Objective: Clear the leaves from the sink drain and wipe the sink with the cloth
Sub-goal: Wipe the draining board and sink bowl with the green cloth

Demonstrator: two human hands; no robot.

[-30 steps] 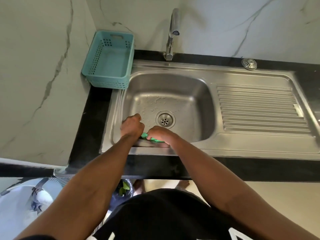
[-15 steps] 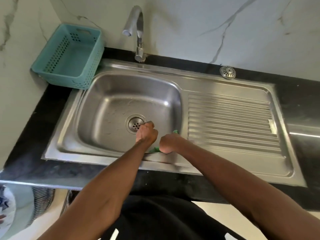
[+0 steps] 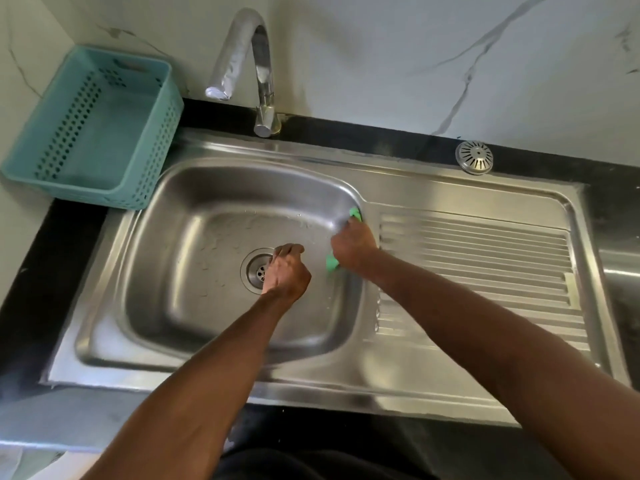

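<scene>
Drain looks clear, wiping under way along the basin's right wall.

No leaves show at the round steel drain [image 3: 258, 270] in the stainless steel sink [image 3: 214, 306], so that part seems done. My right hand [image 3: 353, 244], mid-frame, has its fingers closed on the green cloth [image 3: 355, 214], pressing it against the basin's right wall. My left hand [image 3: 286, 270] is curled into a loose fist over the drain; I cannot tell whether it holds anything. Most of the basin seems left to wipe.

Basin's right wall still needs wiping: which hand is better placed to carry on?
Right. The right hand already grips the green cloth against the sink at its right wall. The left hand is fisted beside the drain, with no cloth showing.
</scene>
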